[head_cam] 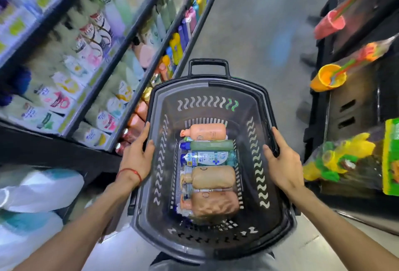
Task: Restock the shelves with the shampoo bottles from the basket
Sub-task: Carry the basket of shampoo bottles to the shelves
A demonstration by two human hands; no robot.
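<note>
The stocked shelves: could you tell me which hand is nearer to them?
Left. The left hand grips the basket rim beside the shelves; the right hand grips the opposite rim, across the basket.

A dark basket [205, 113] at lower centre holds bottles lying side by side on its bottom, caps pointing left: a peach bottle [207, 131] uppermost, then a green bottle [212, 145], a white-and-blue bottle [207, 158], a tan bottle [213, 177] and a brown bottle [216, 203]. The shelves [121, 51] at upper left carry blurred rows of products.

A shop aisle: stocked shelves [90, 59], plastic shopping basket [267, 106].
</note>
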